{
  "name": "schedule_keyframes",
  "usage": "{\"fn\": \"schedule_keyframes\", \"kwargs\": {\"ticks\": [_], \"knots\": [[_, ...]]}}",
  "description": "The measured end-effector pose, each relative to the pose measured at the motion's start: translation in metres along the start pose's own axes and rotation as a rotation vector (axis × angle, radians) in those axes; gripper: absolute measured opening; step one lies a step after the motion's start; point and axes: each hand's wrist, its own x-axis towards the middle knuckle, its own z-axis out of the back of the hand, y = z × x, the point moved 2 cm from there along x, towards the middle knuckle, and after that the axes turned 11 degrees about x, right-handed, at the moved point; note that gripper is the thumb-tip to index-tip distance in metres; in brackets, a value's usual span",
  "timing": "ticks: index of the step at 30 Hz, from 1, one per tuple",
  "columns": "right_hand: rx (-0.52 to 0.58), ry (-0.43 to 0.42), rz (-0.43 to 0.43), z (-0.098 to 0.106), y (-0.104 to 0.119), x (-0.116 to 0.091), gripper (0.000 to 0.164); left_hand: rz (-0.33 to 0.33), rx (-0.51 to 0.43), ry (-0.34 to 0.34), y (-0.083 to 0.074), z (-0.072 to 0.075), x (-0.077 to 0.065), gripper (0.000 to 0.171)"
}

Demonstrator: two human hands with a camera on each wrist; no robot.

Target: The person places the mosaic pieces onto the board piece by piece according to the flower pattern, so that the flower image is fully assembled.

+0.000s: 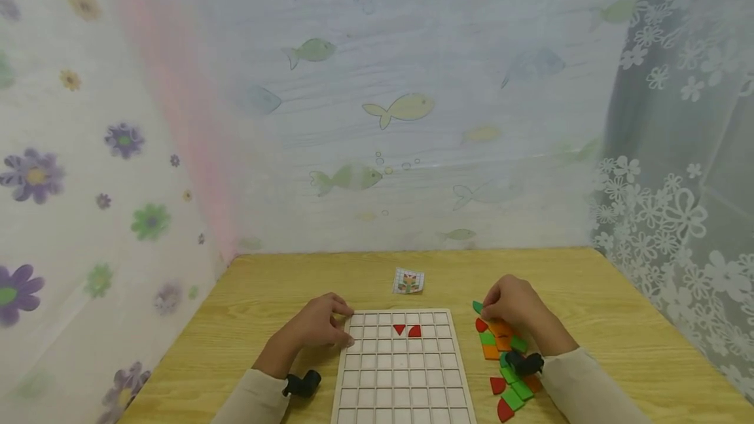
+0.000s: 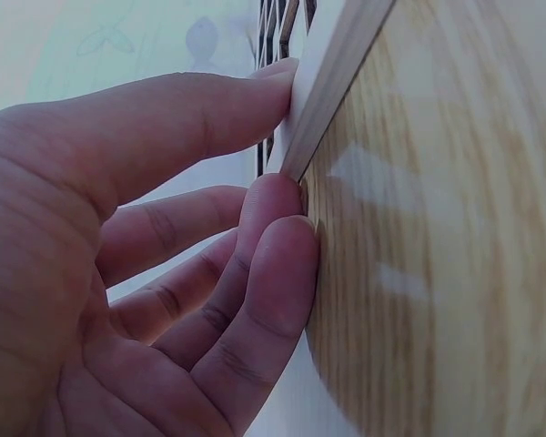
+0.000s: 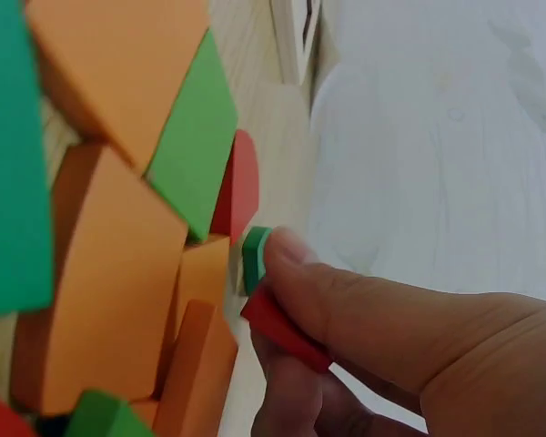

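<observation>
The left hand (image 1: 321,322) is at the upper left edge of a pale wooden grid board (image 1: 383,379). In the left wrist view its thumb (image 2: 209,109) lies on the rim, and curled fingers (image 2: 278,282) sit against the side near the tabletop. My right hand (image 1: 515,306) is over the far end of a pile of coloured shape pieces. Between thumb and finger it pinches a red piece (image 3: 282,330), as the right wrist view shows. Just past the thumb a green piece (image 3: 255,259) shows. A red triangle (image 1: 399,330) and a red quarter circle (image 1: 415,331) lie on the board.
Green tiles (image 1: 512,399), orange tiles (image 1: 490,352) and red quarter circles (image 1: 497,385) lie right of the board. Behind the board is a small pattern card (image 1: 408,281). A patterned curtain (image 1: 412,201) stands at the wooden table's (image 1: 283,273) back edge.
</observation>
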Motion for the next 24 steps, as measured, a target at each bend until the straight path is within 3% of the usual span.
{"fn": "schedule_keyframes", "kwargs": {"ticks": [11, 24], "knots": [[-0.050, -0.018, 0.006, -0.003, 0.010, 0.006, 0.009, -0.014, -0.014, -0.005, -0.001, -0.001, -0.001, 0.059], [-0.002, -0.036, 0.024, -0.009, 0.024, 0.011, 0.009, -0.017, -0.034, 0.002, 0.001, -0.002, 0.001, 0.060]]}}
